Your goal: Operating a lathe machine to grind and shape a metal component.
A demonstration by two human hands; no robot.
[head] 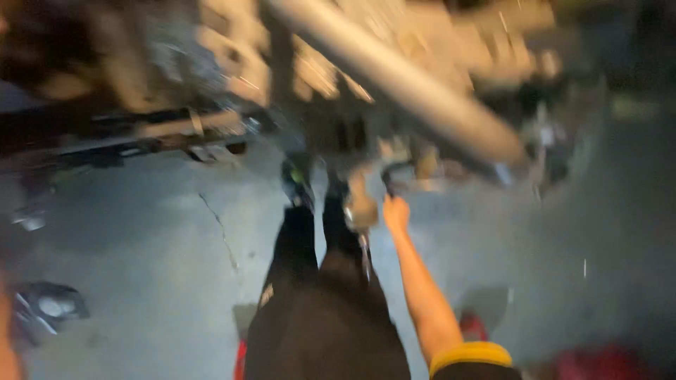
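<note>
A small dark handle-like part (389,172) hangs under the blurred machine frame (331,134), at twelve o'clock from the right hand (396,213), which reaches up to it; blur hides whether the fingers grip. A grey pipe (401,84) slants at one o'clock. The left hand is out of view.

We seem to be in a vehicle repair workshop — a cracked concrete floor (176,246) lies under us. Overhead hangs grimy machinery with a long grey pipe (408,84) — all blurred.
</note>
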